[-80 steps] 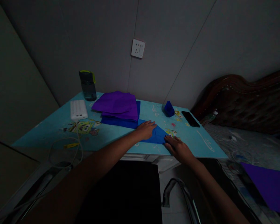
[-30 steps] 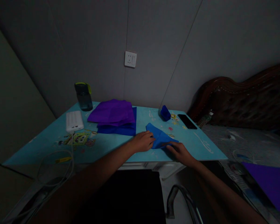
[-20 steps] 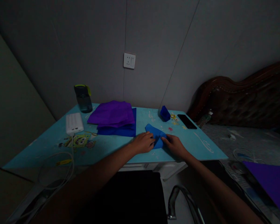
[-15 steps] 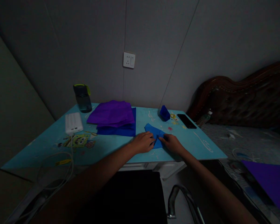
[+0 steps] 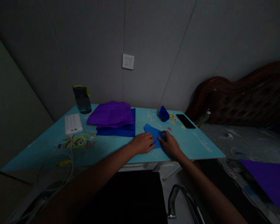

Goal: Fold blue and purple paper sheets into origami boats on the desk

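Observation:
A folded sheet of blue paper [image 5: 151, 129] lies on the light-blue table between both hands. My left hand [image 5: 142, 143] presses on its left side, fingers bent and thumb near the lower edge. On the other side, my right hand [image 5: 170, 143] pinches the right part of the paper with thumb and fingers, and a flap there stands slightly raised. The fingers partly cover the folds. Behind my right hand stands a small dark-blue folded paper piece [image 5: 163, 114].
Purple sheets [image 5: 110, 113] lie over blue sheets [image 5: 118, 132] on the table [image 5: 114, 149]. To the left are a water bottle [image 5: 82, 99] and a white power bank [image 5: 73, 123] with a cable. A phone [image 5: 185, 121] lies right; purple paper [image 5: 266, 179] rests on the bed.
My right hand has turned a little and its fingers have shifted up along the paper's right side. My left hand stays in place on the paper.

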`<state>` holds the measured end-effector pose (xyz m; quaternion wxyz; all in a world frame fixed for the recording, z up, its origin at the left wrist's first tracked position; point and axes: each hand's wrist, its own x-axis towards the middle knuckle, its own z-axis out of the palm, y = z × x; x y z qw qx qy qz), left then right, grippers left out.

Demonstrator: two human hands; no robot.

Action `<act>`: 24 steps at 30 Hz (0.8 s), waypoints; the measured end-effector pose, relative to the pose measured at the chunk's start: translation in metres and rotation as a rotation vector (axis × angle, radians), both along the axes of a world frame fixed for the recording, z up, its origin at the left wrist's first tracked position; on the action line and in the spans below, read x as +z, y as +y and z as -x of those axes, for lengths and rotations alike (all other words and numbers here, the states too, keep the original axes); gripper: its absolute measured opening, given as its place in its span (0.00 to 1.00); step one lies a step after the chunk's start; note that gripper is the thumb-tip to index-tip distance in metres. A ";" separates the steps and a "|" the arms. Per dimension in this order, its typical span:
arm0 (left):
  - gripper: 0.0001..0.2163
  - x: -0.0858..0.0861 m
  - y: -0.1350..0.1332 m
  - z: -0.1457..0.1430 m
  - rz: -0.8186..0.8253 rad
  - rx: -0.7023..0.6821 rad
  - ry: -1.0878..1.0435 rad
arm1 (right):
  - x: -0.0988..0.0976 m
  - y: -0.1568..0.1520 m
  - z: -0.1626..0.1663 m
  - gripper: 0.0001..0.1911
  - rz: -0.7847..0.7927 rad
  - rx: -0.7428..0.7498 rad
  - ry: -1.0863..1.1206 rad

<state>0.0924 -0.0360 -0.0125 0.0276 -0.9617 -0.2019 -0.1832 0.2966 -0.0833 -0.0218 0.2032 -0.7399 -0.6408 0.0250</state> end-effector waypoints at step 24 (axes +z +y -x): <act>0.17 -0.005 0.002 -0.005 0.184 -0.069 0.054 | -0.003 0.019 -0.024 0.32 0.171 0.232 -0.119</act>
